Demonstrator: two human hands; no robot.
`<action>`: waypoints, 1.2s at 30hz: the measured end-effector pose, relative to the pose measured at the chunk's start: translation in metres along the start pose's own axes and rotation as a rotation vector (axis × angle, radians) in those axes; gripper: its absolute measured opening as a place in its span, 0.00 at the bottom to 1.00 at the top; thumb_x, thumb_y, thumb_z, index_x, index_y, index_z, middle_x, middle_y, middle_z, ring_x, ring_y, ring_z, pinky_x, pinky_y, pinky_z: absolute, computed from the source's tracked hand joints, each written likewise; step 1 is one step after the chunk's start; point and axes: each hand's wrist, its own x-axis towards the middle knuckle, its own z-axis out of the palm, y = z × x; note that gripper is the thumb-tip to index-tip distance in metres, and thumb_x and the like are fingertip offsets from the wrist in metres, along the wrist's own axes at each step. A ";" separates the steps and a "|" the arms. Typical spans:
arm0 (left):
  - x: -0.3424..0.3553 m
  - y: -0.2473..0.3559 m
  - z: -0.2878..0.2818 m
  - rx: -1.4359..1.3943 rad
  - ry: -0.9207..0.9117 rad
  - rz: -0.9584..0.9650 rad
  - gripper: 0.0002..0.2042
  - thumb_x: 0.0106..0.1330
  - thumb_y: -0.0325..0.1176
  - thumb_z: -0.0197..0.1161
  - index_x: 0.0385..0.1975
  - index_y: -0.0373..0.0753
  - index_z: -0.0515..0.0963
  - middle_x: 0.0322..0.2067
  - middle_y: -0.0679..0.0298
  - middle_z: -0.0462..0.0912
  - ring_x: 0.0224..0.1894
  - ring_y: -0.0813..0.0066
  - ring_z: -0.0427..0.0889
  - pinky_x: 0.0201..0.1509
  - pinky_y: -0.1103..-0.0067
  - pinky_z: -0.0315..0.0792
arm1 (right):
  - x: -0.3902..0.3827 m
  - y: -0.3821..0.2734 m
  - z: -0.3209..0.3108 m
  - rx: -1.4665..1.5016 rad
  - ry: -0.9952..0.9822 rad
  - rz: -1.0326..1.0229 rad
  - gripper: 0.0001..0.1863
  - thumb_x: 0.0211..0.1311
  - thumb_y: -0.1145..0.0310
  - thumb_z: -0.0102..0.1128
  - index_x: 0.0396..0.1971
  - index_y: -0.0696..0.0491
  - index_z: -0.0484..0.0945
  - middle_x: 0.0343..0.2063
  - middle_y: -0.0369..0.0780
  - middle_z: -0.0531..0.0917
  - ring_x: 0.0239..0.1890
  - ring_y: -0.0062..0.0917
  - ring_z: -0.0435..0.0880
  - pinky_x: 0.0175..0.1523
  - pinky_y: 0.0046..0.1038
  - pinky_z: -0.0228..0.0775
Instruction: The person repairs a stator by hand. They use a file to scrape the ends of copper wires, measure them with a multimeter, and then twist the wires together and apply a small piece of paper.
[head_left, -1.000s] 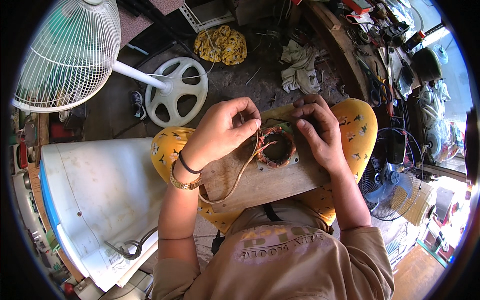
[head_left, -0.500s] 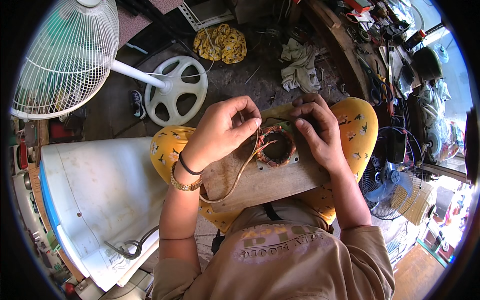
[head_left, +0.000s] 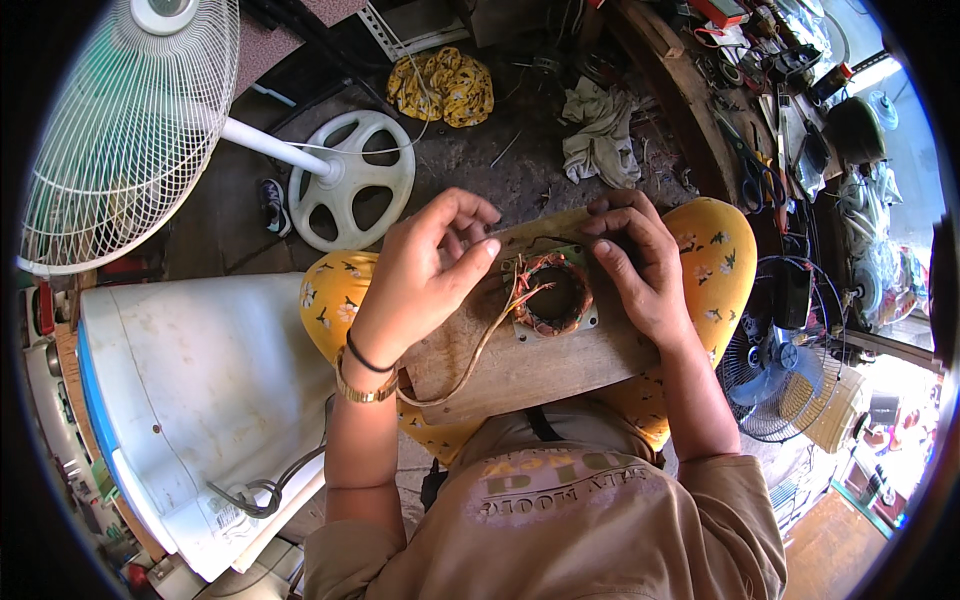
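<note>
A round motor stator [head_left: 582,318] with reddish-brown copper windings lies on a wooden board [head_left: 490,370] across my lap. A tan cable [head_left: 483,352] with bared, split strands joins its left side. My left hand [head_left: 425,275] is held up left of the stator, touching nothing, its fingers curled loosely and its thumb apart from them. At the stator's upper right, the thumb and fingers of my right hand [head_left: 640,260] are bent around the end of a dark wire [head_left: 555,238]. The fingertips partly hide that end.
At the left stand a white pedestal fan [head_left: 130,130] and a large white appliance panel [head_left: 210,390] with a grey cord. A cluttered workbench [head_left: 690,100] with scissors [head_left: 755,175] curves along the right. Below it stands a blue-bladed fan [head_left: 785,355]. Cloths [head_left: 600,130] lie on the floor ahead.
My left hand has drawn back to the left, away from the stator and its wires, and its fingers have loosened. My right hand has stayed nearly still. The pedestal fan's head has turned.
</note>
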 end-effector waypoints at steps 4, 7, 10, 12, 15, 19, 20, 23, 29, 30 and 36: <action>-0.029 -0.014 0.005 0.011 0.110 0.054 0.05 0.62 0.26 0.68 0.35 0.35 0.80 0.28 0.67 0.80 0.28 0.82 0.74 0.35 0.83 0.69 | -0.001 0.000 -0.001 0.016 0.007 -0.013 0.07 0.63 0.74 0.62 0.40 0.58 0.81 0.46 0.45 0.77 0.52 0.34 0.78 0.59 0.32 0.69; -0.046 -0.014 0.013 -0.001 0.122 0.035 0.04 0.62 0.27 0.68 0.33 0.36 0.81 0.28 0.67 0.79 0.28 0.81 0.74 0.34 0.83 0.69 | -0.002 0.001 0.000 0.037 0.010 -0.027 0.06 0.63 0.75 0.62 0.39 0.58 0.81 0.46 0.45 0.77 0.52 0.34 0.78 0.59 0.32 0.68; -0.055 -0.010 0.021 0.011 0.114 -0.018 0.03 0.62 0.24 0.67 0.34 0.35 0.81 0.30 0.68 0.79 0.30 0.81 0.72 0.37 0.83 0.68 | 0.001 -0.005 -0.001 0.039 -0.029 -0.033 0.06 0.62 0.76 0.64 0.38 0.58 0.82 0.47 0.45 0.77 0.53 0.34 0.77 0.60 0.32 0.68; -0.058 -0.008 0.023 0.011 0.104 -0.025 0.04 0.64 0.24 0.66 0.36 0.34 0.80 0.31 0.69 0.79 0.32 0.82 0.72 0.39 0.83 0.68 | 0.005 -0.014 -0.004 -0.028 -0.065 -0.091 0.06 0.60 0.75 0.66 0.37 0.56 0.83 0.47 0.46 0.77 0.53 0.35 0.77 0.59 0.33 0.68; -0.055 -0.011 0.029 -0.034 0.199 0.054 0.04 0.61 0.26 0.69 0.34 0.36 0.82 0.28 0.67 0.80 0.25 0.81 0.73 0.30 0.83 0.67 | 0.017 -0.023 -0.007 -0.157 -0.129 -0.190 0.08 0.55 0.73 0.70 0.36 0.53 0.84 0.49 0.46 0.77 0.53 0.38 0.76 0.57 0.34 0.69; -0.053 -0.009 0.030 -0.020 0.194 0.037 0.05 0.61 0.25 0.69 0.35 0.36 0.82 0.27 0.67 0.81 0.25 0.83 0.73 0.29 0.83 0.67 | 0.037 -0.037 -0.009 -0.305 -0.228 -0.353 0.10 0.48 0.72 0.74 0.33 0.50 0.86 0.50 0.43 0.79 0.51 0.40 0.75 0.53 0.37 0.71; -0.054 -0.008 0.031 -0.025 0.189 0.006 0.05 0.61 0.25 0.69 0.36 0.36 0.82 0.27 0.67 0.82 0.24 0.83 0.73 0.29 0.83 0.67 | 0.041 -0.039 -0.008 -0.313 -0.255 -0.378 0.11 0.47 0.72 0.74 0.33 0.49 0.86 0.50 0.42 0.79 0.51 0.40 0.75 0.53 0.37 0.72; -0.054 -0.004 0.030 -0.029 0.144 -0.025 0.05 0.64 0.27 0.68 0.37 0.35 0.81 0.29 0.70 0.81 0.27 0.85 0.70 0.32 0.85 0.66 | 0.049 -0.042 -0.005 -0.331 -0.326 -0.446 0.12 0.43 0.73 0.75 0.31 0.49 0.86 0.50 0.40 0.79 0.51 0.39 0.75 0.53 0.38 0.73; -0.054 0.003 0.036 -0.046 0.147 -0.080 0.05 0.65 0.27 0.69 0.36 0.34 0.80 0.29 0.72 0.81 0.28 0.87 0.70 0.33 0.86 0.66 | 0.053 -0.042 0.000 -0.379 -0.411 -0.490 0.12 0.40 0.72 0.76 0.29 0.50 0.86 0.50 0.40 0.79 0.52 0.39 0.75 0.54 0.38 0.75; -0.054 0.003 0.037 -0.035 0.154 -0.085 0.05 0.65 0.27 0.69 0.36 0.34 0.80 0.29 0.72 0.81 0.28 0.87 0.70 0.33 0.85 0.66 | 0.053 -0.043 0.001 -0.379 -0.414 -0.495 0.12 0.40 0.72 0.76 0.29 0.50 0.86 0.50 0.40 0.79 0.52 0.39 0.75 0.54 0.38 0.75; -0.053 0.007 0.042 0.043 0.231 -0.011 0.06 0.64 0.29 0.69 0.36 0.36 0.80 0.26 0.62 0.85 0.20 0.80 0.78 0.25 0.80 0.70 | 0.054 -0.040 0.004 -0.373 -0.411 -0.514 0.12 0.40 0.72 0.75 0.29 0.52 0.85 0.51 0.40 0.79 0.52 0.40 0.75 0.54 0.38 0.74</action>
